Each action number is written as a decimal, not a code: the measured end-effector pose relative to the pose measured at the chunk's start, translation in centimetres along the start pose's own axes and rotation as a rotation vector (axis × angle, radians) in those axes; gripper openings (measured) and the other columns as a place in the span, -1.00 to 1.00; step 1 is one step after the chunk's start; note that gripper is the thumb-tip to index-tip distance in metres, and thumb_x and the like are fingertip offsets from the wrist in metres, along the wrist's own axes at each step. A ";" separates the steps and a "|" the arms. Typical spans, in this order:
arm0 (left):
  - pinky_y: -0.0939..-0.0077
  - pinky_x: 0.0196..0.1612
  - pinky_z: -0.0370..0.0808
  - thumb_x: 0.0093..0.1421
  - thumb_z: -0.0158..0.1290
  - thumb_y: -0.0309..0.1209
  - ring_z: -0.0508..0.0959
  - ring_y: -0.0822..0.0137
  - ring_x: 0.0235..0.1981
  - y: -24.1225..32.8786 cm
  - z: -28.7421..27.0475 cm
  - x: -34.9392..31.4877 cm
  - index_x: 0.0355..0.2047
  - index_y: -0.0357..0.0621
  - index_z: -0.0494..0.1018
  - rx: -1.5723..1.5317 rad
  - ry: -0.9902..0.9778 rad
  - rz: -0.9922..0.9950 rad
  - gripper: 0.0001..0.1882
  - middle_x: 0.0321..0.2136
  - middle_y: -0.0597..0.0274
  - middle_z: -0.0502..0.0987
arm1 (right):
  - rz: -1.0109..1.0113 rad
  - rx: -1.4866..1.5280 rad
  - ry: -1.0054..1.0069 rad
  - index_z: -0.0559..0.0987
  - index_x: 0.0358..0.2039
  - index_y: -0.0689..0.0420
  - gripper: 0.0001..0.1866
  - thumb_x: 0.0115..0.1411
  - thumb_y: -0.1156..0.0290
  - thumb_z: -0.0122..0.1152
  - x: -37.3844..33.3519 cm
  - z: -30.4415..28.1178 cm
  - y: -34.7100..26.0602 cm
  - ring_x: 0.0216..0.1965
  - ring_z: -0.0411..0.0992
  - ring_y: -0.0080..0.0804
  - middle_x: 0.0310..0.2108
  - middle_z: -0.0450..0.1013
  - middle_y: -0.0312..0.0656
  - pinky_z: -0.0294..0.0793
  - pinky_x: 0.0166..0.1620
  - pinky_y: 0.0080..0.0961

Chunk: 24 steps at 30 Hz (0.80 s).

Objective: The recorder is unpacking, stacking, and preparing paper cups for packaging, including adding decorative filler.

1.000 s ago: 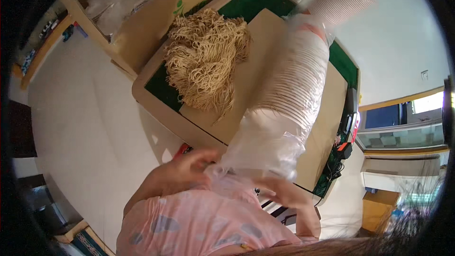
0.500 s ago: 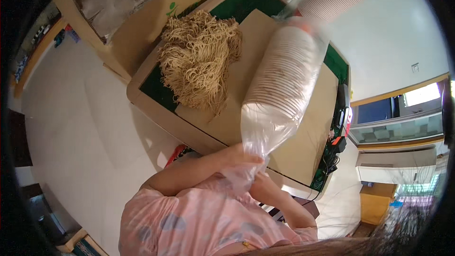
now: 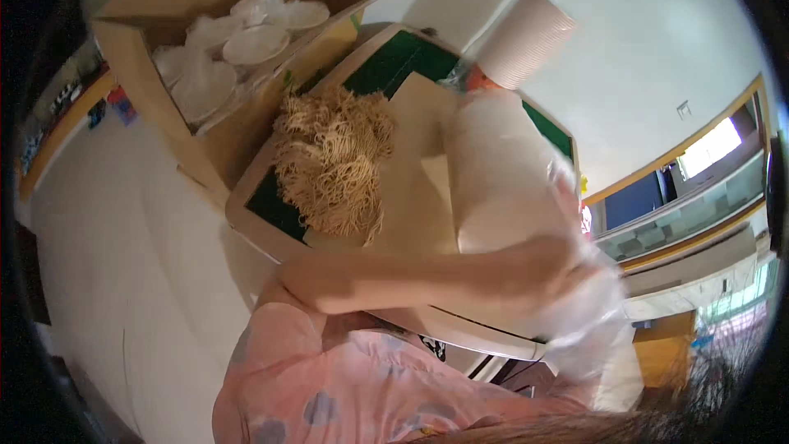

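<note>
We had swung the left hand [image 3: 549,267] rightward, the loose plastic end [image 3: 588,321] shifting with it, so the bag's mouth seemed drawn sideways. We could not tell either hand's grip through blur. The bagged stack [image 3: 497,168] lay on the green-topped table [image 3: 399,62], right of the beige yarn bundle [image 3: 333,164].

Tangled beige cord pile [image 3: 333,160] lies near left corner of green-topped square table [image 3: 407,59]. Brown rectangular cardboard box [image 3: 238,144]: beyond far-left edge. Cylindrical clear-plastic bag [image 3: 503,173]: right of pile.
</note>
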<state>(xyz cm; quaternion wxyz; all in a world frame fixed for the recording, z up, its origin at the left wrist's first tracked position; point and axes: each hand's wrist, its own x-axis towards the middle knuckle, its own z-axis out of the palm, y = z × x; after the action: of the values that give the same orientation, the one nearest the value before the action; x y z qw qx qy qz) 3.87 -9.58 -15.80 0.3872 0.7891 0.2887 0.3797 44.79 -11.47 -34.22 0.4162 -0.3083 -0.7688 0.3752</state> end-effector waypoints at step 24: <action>0.42 0.20 0.09 -0.07 0.09 0.18 0.02 0.11 0.24 5.5 -15.3 12.3 0.20 -0.48 -0.30 -0.224 0.303 0.073 0.20 0.22 -0.21 -0.09 | -0.343 0.102 0.235 0.49 -0.42 0.27 -0.71 0.12 0.26 -0.01 45.9 6.2 -34.2 -0.42 0.36 -0.42 -0.47 0.44 -0.15 0.35 -0.30 -0.50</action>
<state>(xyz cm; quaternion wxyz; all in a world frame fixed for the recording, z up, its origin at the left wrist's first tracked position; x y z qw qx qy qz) -1.10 2.67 -0.30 0.4107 0.6847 0.2709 0.5377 12.62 4.57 10.75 0.5757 -0.1932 -0.7361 0.2990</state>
